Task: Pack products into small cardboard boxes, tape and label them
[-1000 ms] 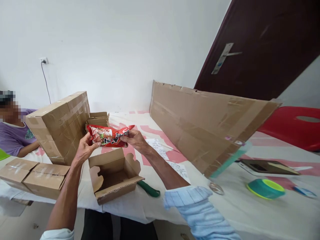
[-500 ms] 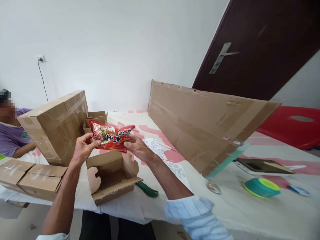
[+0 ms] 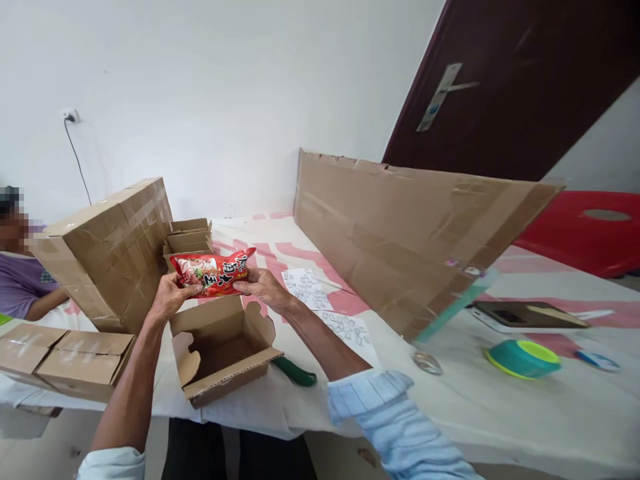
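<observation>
A red printed food packet (image 3: 213,272) is stretched between my two hands, its printed face turned up. My left hand (image 3: 173,295) pinches one end with the thumb on top. The other end is gripped by my right hand (image 3: 265,288). Just below the packet, an open cardboard box (image 3: 227,353) rests near the table's front edge with its flaps raised; no contents show in the part I can see. A green handle-like object (image 3: 296,372) pokes out from behind the box's right side.
Closed boxes (image 3: 85,360) and a tall carton stack (image 3: 110,253) stand left, before a seated person (image 3: 25,287). Folded cardboard (image 3: 190,237) lies behind the packet. A cardboard panel (image 3: 400,233) rises right of printed sheets (image 3: 307,290). Farther right are a teal bowl (image 3: 523,360) and a tape roll (image 3: 427,363).
The packet and both hands have shifted slightly left, and the packet's right end sits lower and closer to the box. The camera view has tilted a little.
</observation>
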`<state>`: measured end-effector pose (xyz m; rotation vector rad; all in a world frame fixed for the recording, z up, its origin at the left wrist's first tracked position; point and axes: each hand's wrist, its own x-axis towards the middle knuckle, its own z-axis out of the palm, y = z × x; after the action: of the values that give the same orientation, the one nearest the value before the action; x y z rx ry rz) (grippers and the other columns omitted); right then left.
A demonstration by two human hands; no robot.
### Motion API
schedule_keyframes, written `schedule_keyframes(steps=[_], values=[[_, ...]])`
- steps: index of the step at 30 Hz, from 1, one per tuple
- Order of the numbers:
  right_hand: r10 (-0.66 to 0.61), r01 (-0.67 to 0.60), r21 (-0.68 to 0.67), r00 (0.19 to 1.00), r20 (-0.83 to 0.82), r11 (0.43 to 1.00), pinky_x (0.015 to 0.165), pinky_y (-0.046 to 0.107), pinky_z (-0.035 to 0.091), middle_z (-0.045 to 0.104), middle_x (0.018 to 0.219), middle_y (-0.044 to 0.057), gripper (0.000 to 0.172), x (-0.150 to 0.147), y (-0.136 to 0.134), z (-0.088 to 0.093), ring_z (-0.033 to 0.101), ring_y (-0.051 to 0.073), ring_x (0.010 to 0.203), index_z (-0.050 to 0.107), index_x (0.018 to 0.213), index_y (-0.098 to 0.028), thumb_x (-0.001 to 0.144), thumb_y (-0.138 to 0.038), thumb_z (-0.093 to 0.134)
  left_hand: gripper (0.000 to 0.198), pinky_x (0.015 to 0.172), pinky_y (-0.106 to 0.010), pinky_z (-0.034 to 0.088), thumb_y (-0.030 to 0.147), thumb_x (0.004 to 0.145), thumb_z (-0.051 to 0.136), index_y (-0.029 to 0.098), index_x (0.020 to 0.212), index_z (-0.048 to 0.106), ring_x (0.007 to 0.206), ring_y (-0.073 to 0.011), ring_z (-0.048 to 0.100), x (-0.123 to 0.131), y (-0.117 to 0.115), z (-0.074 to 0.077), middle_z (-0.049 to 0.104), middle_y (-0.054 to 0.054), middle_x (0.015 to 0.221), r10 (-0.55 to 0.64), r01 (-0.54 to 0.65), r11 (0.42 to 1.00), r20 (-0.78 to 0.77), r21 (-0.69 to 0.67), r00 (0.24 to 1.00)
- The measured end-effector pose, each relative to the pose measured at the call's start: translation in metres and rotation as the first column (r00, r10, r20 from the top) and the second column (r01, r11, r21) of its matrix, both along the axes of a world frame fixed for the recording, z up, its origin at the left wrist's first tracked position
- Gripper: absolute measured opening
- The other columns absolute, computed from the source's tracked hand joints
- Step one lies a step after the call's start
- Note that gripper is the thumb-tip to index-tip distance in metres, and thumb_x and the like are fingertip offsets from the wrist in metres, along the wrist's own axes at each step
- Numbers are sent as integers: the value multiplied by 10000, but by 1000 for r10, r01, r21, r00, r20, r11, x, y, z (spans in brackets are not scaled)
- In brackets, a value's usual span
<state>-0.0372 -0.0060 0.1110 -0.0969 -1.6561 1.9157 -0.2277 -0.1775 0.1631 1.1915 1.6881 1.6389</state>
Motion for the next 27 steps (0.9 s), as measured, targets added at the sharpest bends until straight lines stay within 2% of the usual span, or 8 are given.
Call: schedule_keyframes(steps=[6, 10, 12, 16, 19, 22, 24, 27], values=[[-62, 62, 31, 998, -24, 998, 927, 426, 610, 817, 984, 53, 483, -6, 3, 8, 748, 251, 959, 814, 1016, -193, 635, -437, 983, 562, 745, -378, 625, 487, 409, 1044, 152, 774, 777, 705, -241, 728, -4, 7, -1, 789, -46, 764, 35, -35, 999, 6, 36, 999], [-110, 111, 51, 994, -17, 992, 777, 380, 613, 777, 862, 31, 467, -10, 5, 16, 717, 224, 828, 784, 908, -181, 619, -488, 982, 487, 760, -383, 630, 448, 463, 1033, 172, 774, 781, 738, -251, 733, -4, 7, 8, 779, -33, 752, -40, 42, 997, -43, 58, 998], [-163, 165, 47, 985, -47, 985, 754, 379, 610, 756, 811, 15, 469, -14, 6, 21, 702, 213, 782, 760, 864, -188, 620, -528, 972, 436, 749, -372, 627, 434, 518, 1016, 179, 789, 789, 735, -238, 723, -7, 8, 15, 782, -32, 769, -61, 67, 994, -78, 86, 995], [-222, 234, 85, 967, -128, 969, 941, 426, 599, 798, 1018, 40, 532, -16, 9, 30, 731, 239, 958, 763, 1006, -218, 643, -551, 961, 351, 771, -357, 615, 394, 589, 989, 184, 796, 798, 736, -209, 706, -24, 19, 26, 797, -40, 829, 22, 6, 975, -125, 223, 992], [-354, 363, 158, 932, -81, 918, 1039, 456, 556, 797, 1125, 71, 530, -3, 16, 27, 717, 262, 1086, 756, 1063, -222, 705, -577, 920, 392, 810, -357, 606, 397, 570, 986, 178, 838, 801, 778, -208, 710, -48, 30, 23, 805, -50, 886, 136, -104, 935, -73, 338, 988], [-468, 440, 285, 883, 37, 852, 1001, 463, 559, 800, 1059, 84, 421, 24, 17, 6, 719, 264, 1031, 765, 1025, -210, 804, -560, 841, 458, 815, -320, 579, 410, 520, 985, 172, 852, 778, 769, -171, 686, -72, 39, 0, 783, -24, 871, 263, -263, 922, 37, 286, 964], [-501, 422, 376, 854, 142, 825, 952, 451, 569, 799, 1032, 86, 356, 46, 12, -17, 720, 261, 980, 772, 1000, -207, 854, -532, 782, 487, 777, -297, 555, 417, 475, 987, 164, 815, 748, 721, -145, 651, -84, 43, -28, 748, -3, 805, 319, -331, 925, 89, 185, 943], [-529, 345, 487, 788, 314, 802, 877, 434, 576, 791, 1027, 98, 343, 81, -3, -61, 722, 260, 925, 767, 1010, -203, 911, -518, 674, 540, 691, -299, 528, 442, 399, 993, 150, 751, 705, 646, -142, 613, -94, 48, -77, 698, -4, 703, 330, -339, 938, 123, 65, 936]])
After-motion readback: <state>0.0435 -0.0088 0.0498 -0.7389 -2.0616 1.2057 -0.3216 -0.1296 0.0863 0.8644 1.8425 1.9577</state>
